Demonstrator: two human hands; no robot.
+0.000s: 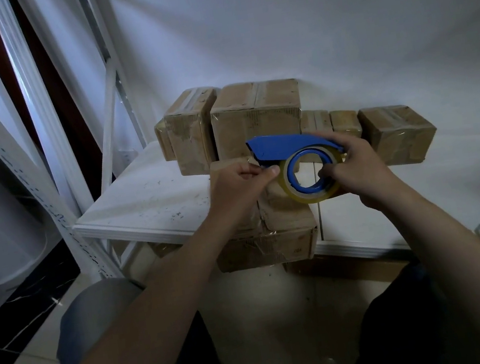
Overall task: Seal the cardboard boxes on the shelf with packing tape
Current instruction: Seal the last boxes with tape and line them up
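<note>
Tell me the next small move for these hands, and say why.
Probably draw the left hand away to pull a length of tape out for the near box. The right hand grips the blue dispenser, the left pinches at its mouth, and both are above that box.

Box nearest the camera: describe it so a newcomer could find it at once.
Start at the white shelf. The other boxes stand in a row along its back. This box sits alone at the front edge, overhanging it, directly under the blue tape dispenser.
</note>
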